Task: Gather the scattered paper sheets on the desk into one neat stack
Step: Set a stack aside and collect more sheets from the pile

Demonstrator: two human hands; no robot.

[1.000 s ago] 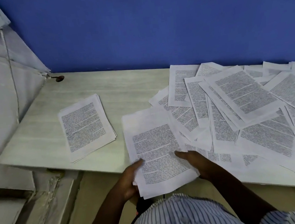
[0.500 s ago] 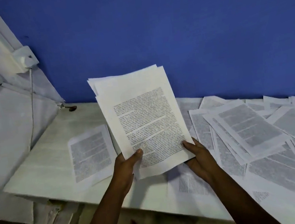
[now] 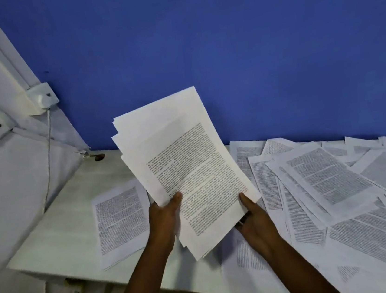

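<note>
Over the desk's front edge: one bundle held up in both hands.

Desk carries loose sheets overlapping across its right half up to the back edge, and a small stack lying flat toward the left end, apart from them. Bundle is raised and tilted, clear of the surface, its sheets fanned out of line at top and bottom. Left hand pinches its lower left edge, thumb on the printed face; right hand grips the lower right edge likewise. Step in hand, as I judge it: evening up one batch. Next calls for tapping the edges flush, then laying the batch square on the stack; many sheets are left to collect.
</note>
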